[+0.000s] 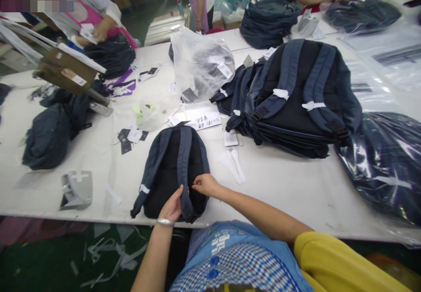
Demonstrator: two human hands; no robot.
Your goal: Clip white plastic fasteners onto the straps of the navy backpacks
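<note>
A small navy backpack [166, 169] lies on the table in front of me, its black back panel and shoulder straps facing up. My left hand [173, 205] is closed round the lower part of its right shoulder strap [184, 160], thumb on top and fingers hidden beneath. Just right of that strap, the fingertips of my right hand [205, 184] are pinched together; whatever they grip is too small to make out. A white wrap [144, 189] sits round the other strap. To the right lie loose white strips [233, 165].
Stacked navy backpacks [296, 94] stand at the right, beside one bagged in clear plastic [384, 165]. Black and white tags [130, 138], a lettered paper [204, 115] and a grey plastic piece [77, 190] lie about. A brown box-shaped object [67, 70] stands left. Co-workers stand across the table.
</note>
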